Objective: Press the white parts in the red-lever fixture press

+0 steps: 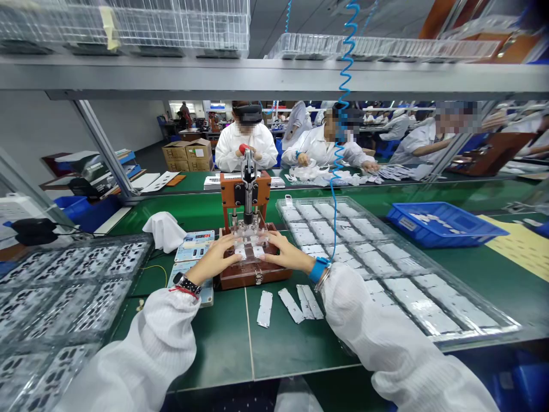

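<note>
A brown toggle press [246,189] with a red-tipped lever stands in front of me on the green bench. On its base [240,279] lies a clear plastic fixture [246,268] holding small white pieces [258,251]. My left hand [218,256] rests at the fixture's left side, fingers stretched and thumb apart beside a white piece. From the right, my right hand [286,252] mirrors it, thumb and fingers spread at the fixture's other edge. Whether either hand pinches a piece is not visible. Several flat white plates [265,309] lie on the bench before the press.
Trays of white plates [422,268] stand right, and trays of dark-spotted parts [92,286] left. A blue bin [446,226] sits far right. A control box [193,252] and white cloth [164,230] adjoin the press. A coiled blue hose [346,63] hangs down. Co-workers [246,137] sit opposite.
</note>
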{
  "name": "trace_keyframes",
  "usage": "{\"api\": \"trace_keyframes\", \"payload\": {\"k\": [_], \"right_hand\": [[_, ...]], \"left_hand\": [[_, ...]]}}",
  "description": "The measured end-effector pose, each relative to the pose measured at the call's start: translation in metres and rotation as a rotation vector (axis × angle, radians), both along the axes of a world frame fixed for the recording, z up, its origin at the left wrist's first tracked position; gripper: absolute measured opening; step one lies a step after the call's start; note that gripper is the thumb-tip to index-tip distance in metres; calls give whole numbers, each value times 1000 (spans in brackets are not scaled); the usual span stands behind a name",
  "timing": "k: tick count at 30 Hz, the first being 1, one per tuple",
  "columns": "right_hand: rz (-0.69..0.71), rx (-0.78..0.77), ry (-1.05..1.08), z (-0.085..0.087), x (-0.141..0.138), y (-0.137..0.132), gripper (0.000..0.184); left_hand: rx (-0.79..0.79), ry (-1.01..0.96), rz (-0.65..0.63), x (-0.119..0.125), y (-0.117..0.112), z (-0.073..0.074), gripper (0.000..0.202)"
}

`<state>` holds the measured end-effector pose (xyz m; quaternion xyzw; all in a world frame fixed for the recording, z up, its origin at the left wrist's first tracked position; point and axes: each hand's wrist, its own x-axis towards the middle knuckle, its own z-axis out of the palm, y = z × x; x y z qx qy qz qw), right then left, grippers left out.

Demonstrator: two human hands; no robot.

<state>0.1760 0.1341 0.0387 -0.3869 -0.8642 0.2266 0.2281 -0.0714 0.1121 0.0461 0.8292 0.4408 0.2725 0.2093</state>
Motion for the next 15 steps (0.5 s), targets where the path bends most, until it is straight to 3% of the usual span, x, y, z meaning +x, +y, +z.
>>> {"api": "trace_keyframes", "payload": {"k": [10, 13, 15], "right_hand": [[-28, 93, -27, 7, -10, -8, 28], [-180, 177, 214, 19, -10, 1, 23], [-346, 304, 497, 42, -13, 15, 21]], "left_hand": [[5, 115, 21, 0, -5, -7, 46], [16, 83, 38, -3, -9, -7, 49], [36, 29, 72, -9, -12, -4, 49]]}}
